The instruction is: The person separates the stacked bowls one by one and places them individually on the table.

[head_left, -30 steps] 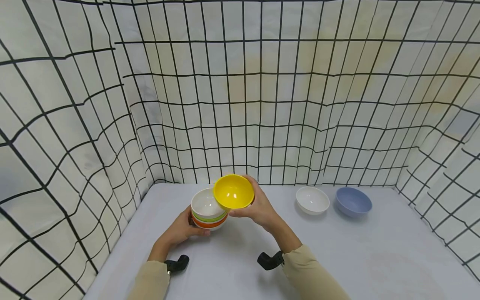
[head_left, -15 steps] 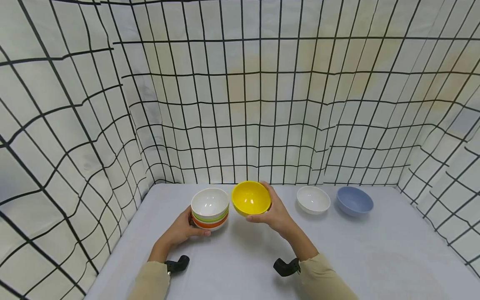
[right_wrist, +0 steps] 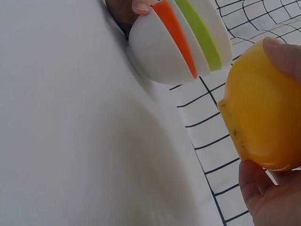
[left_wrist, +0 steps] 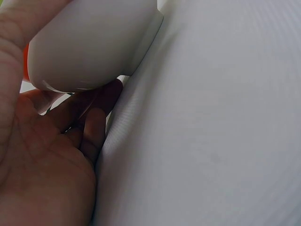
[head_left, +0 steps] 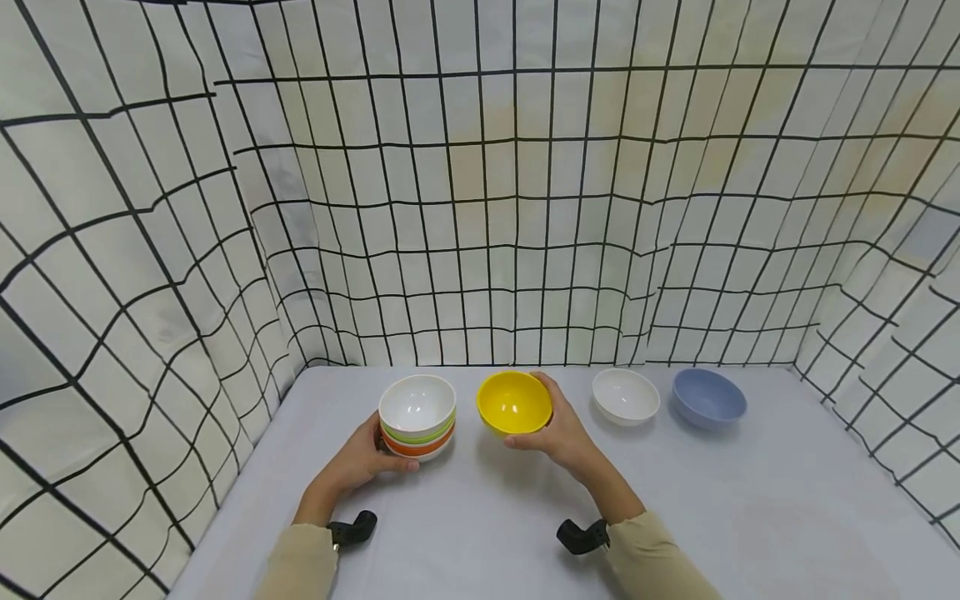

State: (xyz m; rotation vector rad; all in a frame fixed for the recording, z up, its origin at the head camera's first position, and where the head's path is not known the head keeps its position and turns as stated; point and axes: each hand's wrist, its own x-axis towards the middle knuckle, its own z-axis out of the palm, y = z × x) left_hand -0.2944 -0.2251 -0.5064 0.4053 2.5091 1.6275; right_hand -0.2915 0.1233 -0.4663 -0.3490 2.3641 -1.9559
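Note:
My left hand holds the side of a bowl stack on the table. A white bowl tops the stack, with lime-green and orange rims showing beneath it. In the left wrist view, thumb and fingers are curled about the pale lowest bowl. To the right of the stack, my right hand grips a yellow bowl by its right side, thumb at the front. The right wrist view shows the yellow bowl raised off the table and apart from the stack.
A small white bowl and a blue bowl stand side by side at the back right of the white table. Pale walls with a black grid surround the table at the back and sides.
My right hand has carried the yellow bowl from over the stack's right edge to the right and slightly down, apart from the stack. The left hand stays on the stack.

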